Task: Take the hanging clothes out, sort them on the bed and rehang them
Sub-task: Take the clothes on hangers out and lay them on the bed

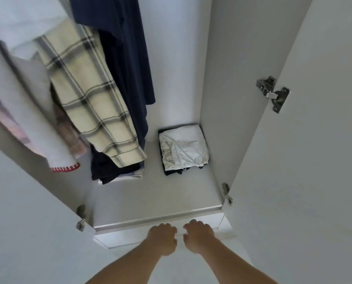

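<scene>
In the open wardrobe several garments hang at the upper left: a cream plaid shirt [89, 95], a long navy garment [125, 48] to its right, and a white garment with a red-trimmed hem [41, 136] to its left. My left hand [162, 238] and my right hand [197, 235] are side by side low in the view. Their fingers curl over the top edge of a white drawer front [119, 238] just under the wardrobe's floor shelf [150, 197]. Neither hand touches the clothes.
On the shelf lie a folded pile topped with white cloth [183, 148] at the back right and a dark folded pile [107, 169] under the plaid shirt. The right door [314, 160], with its hinge [273, 93], and the left door [27, 222] stand open on both sides.
</scene>
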